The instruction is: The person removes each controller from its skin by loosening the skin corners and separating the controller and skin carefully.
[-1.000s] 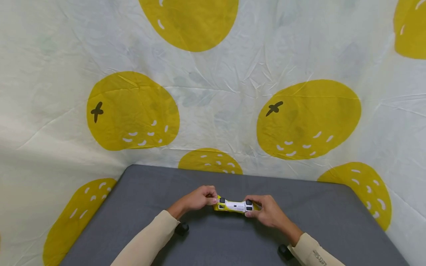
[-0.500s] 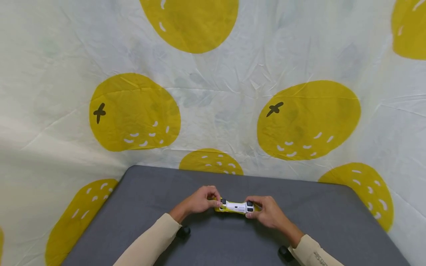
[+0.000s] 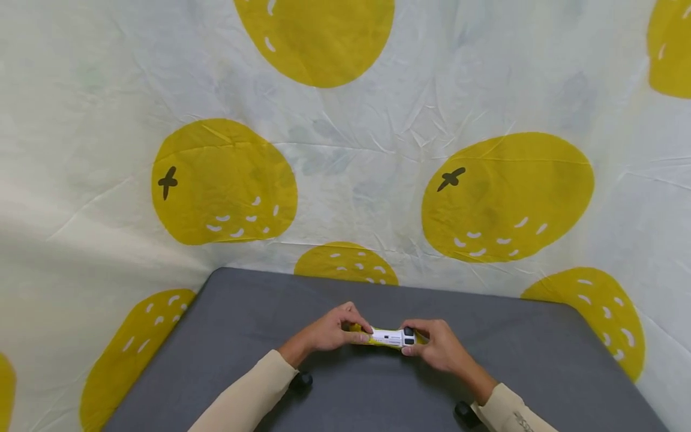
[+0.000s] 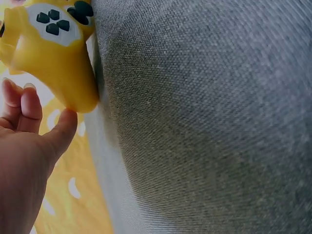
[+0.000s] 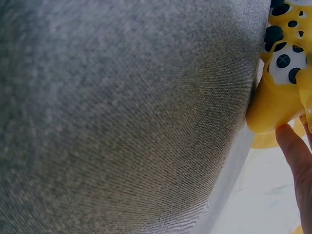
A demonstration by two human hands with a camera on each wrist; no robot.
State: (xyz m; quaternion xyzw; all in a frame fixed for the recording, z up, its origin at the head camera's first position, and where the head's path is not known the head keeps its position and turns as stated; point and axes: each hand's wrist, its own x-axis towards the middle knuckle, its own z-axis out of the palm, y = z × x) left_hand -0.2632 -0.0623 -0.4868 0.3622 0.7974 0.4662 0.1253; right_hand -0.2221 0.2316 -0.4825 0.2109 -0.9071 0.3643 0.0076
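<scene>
A game controller (image 3: 386, 337) in a yellow silicone cover (image 4: 73, 73) is held between both hands, its white rear edge and black triggers turned up toward the head camera. My left hand (image 3: 332, 329) pinches the left end with thumb and fingers, hiding the triggers on that side. At the other end, my right hand (image 3: 441, 345) grips around the black right triggers (image 3: 408, 336). The left wrist view shows the D-pad (image 4: 52, 22) and the thumb touching the left handle's tip. Round buttons (image 5: 283, 61) show through the cover in the right wrist view, the thumb against that handle.
A grey cloth-covered table (image 3: 356, 396) lies under the hands. Behind and around it hangs a white curtain (image 3: 356, 186) printed with large yellow fruit. Black wrist cameras (image 3: 465, 414) sit below the beige sleeves (image 3: 243, 393).
My left hand has moved right along the controller, from its left end over the left triggers, now covering them. The right hand keeps its grip with only a slight shift.
</scene>
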